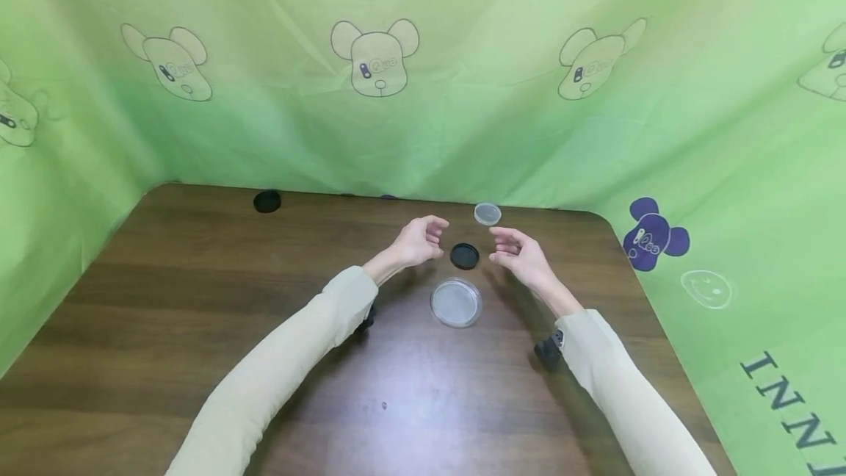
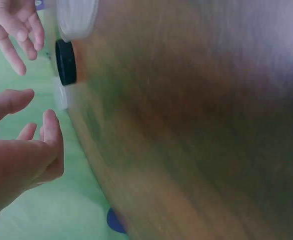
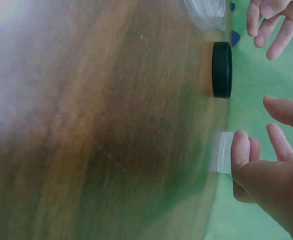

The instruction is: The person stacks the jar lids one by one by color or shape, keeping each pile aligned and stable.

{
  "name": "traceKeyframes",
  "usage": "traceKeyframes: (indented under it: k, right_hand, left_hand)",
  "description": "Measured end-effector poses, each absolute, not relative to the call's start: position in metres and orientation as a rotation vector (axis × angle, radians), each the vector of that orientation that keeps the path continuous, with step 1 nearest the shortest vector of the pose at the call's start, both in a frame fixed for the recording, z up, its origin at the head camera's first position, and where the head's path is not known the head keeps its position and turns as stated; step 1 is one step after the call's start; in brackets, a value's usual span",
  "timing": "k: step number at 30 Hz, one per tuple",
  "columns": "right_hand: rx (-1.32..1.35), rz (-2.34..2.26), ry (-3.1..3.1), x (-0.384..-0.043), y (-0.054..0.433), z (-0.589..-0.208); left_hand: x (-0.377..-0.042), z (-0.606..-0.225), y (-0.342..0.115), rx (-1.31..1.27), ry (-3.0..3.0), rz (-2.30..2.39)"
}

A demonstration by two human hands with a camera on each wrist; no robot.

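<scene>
My left hand [image 1: 420, 240] hovers left of a small black round lid [image 1: 465, 256], its fingers loosely bent with nothing between them. On the lid's other side is my right hand [image 1: 518, 255], also holding nothing, thumb and fingers apart. Nearer to me than the black lid lies a larger clear round dish [image 1: 456, 303]. A small clear round lid [image 1: 487, 214] sits at the back edge, just beyond my right fingertips. Both wrist views show the black lid [image 2: 66, 62] [image 3: 222, 69] apart from the fingers.
Another black round lid [image 1: 267, 201] lies at the back left of the brown wooden table [image 1: 198, 300]. A green printed curtain [image 1: 463, 138] hangs right behind the table's back edge and along both sides.
</scene>
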State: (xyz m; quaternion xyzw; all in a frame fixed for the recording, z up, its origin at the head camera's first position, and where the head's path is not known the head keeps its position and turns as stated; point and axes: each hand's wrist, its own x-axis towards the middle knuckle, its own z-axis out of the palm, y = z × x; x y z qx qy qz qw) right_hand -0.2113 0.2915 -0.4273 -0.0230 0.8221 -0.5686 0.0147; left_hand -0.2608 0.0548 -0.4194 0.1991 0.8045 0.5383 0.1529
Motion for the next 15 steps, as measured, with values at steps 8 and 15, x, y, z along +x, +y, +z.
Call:
traceKeyframes:
  k: [8,15]
  right_hand:
    - [-0.079,-1.854,2.5,-0.229,0.292,-0.433]
    - [-0.059,-1.904,2.461,-0.24,0.296,-0.437]
  left_hand:
    - [-0.279,-0.418,0.061,0.549,2.42,1.442]
    - [-0.293,-0.422,0.071,0.552,2.403,1.466]
